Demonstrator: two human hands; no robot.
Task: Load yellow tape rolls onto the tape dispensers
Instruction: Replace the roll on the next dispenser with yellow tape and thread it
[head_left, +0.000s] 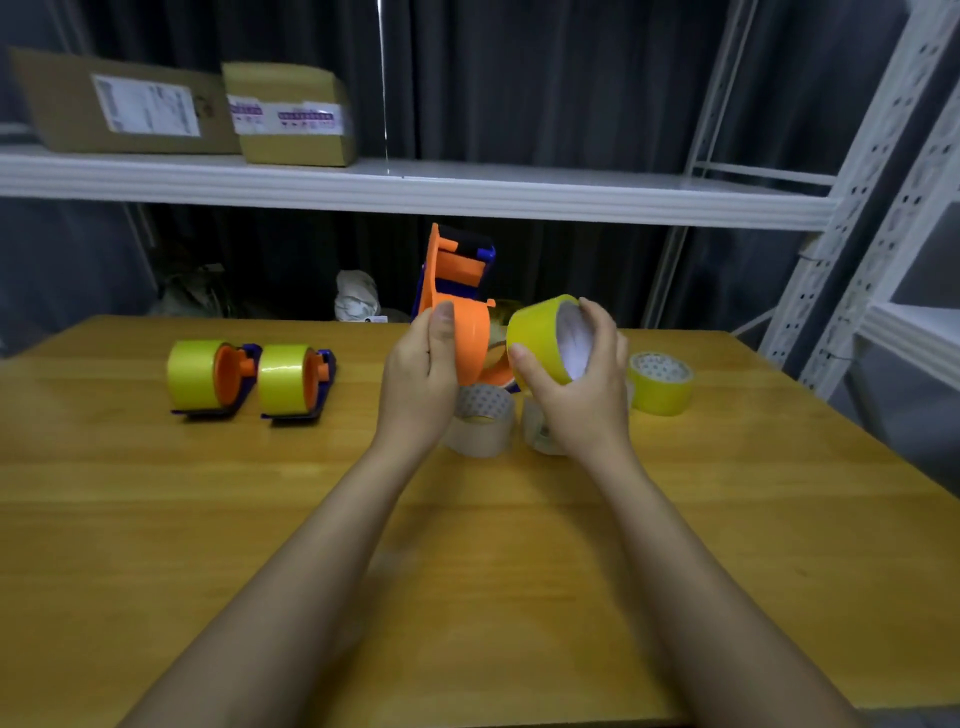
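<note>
Our left hand gripped the orange tape dispenser, thumb pressed on the face of its round hub and the other fingers curled behind, holding it upright above the wooden table. Our right hand held a yellow tape roll just beside that hub, thumb on the outer band nearest us and fingertips over the far rim, the hollow white core facing right.

We judged the roll light and stiff, its glossy band a little slick, so a hold across the rims suited it better than squeezing the band. It would slide onto the hub only if kept square.

Left of our left-hand fingers lay two loaded dispensers. Below both hands sat clear tape rolls, and right of our right-hand fingers another yellow roll.
</note>
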